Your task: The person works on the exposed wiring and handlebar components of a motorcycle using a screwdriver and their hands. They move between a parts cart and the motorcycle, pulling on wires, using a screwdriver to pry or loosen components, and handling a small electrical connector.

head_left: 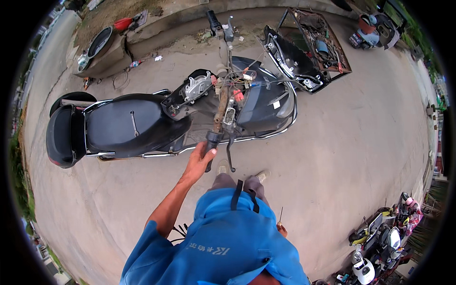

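The left hand [194,164] is wrapped around the near grip [208,164], just left of the middle of the frame. The thumb lies on top of the black grip. The brake lever [230,152] hangs just to the right of that hand, and no finger shows on it. The right hand [282,231] is low in the frame, right of the middle, mostly hidden by the blue top [247,242]. It holds a thin screwdriver [280,217] with its tip up, well apart from the scooter [259,107].

The scooter stands across the upper left and middle of the frame, with its back end to the left. Its bar [221,107] is rusty and bare, and loose wires [232,80] spill out around it. A wrench [134,124] lies on the black seat [107,128]. A black panel [289,61] is at the upper right, beside a metal rack [340,69] full of tools and bits.

The ground [351,142] is flat, pale and gray, with a few scraps near the low wall [175,23] at the top. Two shoes [262,175] stand near the middle. A round tub [100,42] sits at the upper left. More scooters [380,237] are parked close together at the lower right.
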`<state>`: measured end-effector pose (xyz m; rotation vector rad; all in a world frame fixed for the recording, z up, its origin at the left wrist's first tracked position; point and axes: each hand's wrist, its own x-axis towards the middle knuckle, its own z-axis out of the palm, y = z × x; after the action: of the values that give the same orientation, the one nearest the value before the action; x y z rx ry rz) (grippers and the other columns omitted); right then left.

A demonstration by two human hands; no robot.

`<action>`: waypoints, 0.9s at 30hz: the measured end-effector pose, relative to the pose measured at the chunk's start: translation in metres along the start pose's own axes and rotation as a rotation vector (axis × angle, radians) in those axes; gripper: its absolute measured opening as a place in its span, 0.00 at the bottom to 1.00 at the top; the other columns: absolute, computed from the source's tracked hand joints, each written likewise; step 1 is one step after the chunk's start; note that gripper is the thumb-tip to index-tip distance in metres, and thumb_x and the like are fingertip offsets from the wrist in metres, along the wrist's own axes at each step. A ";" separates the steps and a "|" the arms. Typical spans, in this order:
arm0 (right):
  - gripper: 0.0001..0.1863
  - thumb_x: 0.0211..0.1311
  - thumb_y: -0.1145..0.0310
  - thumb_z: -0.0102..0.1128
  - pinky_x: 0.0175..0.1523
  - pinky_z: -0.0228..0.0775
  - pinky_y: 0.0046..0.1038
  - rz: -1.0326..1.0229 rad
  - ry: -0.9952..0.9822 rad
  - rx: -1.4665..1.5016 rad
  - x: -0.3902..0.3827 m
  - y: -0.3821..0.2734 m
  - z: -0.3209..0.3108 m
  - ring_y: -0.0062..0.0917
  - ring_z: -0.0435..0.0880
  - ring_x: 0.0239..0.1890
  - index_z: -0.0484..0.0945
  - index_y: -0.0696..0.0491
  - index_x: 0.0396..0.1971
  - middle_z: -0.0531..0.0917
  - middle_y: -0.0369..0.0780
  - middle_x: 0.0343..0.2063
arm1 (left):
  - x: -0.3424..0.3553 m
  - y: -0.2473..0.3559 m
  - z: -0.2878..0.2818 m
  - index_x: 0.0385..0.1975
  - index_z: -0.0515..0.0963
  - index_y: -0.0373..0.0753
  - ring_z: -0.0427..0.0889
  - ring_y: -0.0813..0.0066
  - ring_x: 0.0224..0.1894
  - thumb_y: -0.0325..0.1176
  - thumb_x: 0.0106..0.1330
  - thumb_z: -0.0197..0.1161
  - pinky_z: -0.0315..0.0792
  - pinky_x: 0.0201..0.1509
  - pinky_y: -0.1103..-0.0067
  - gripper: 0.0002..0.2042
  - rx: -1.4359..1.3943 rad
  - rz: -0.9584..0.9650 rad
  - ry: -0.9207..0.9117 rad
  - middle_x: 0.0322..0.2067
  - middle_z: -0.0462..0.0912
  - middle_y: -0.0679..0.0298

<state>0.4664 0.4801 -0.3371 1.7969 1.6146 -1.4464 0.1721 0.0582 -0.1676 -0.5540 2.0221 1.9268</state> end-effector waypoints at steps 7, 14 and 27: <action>0.11 0.67 0.60 0.61 0.25 0.65 0.22 -0.030 -0.097 0.126 0.066 -0.079 -0.037 0.15 0.72 0.21 0.76 0.51 0.41 0.78 0.33 0.25 | -0.012 -0.006 0.037 0.63 0.65 0.30 0.78 0.58 0.57 0.42 0.68 0.64 0.70 0.61 0.68 0.29 0.332 0.213 0.448 0.54 0.77 0.45; 0.09 0.66 0.65 0.59 0.21 0.65 0.19 -0.087 -0.129 0.227 0.147 -0.136 -0.087 0.15 0.71 0.20 0.74 0.50 0.43 0.78 0.33 0.27 | -0.019 0.006 0.066 0.60 0.65 0.32 0.69 0.49 0.63 0.36 0.63 0.66 0.63 0.65 0.62 0.28 0.805 0.456 0.868 0.59 0.70 0.46; 0.16 0.69 0.66 0.58 0.27 0.70 0.22 -0.337 -0.296 0.481 0.181 -0.324 -0.059 0.18 0.75 0.25 0.73 0.55 0.53 0.80 0.36 0.32 | 0.001 0.026 0.211 0.45 0.74 0.36 0.75 0.49 0.56 0.22 0.56 0.64 0.70 0.60 0.61 0.16 0.994 0.890 0.327 0.56 0.74 0.51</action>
<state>0.1812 0.7243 -0.3406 1.4638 1.5561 -2.2948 0.1483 0.2690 -0.1582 0.3781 3.3873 0.8062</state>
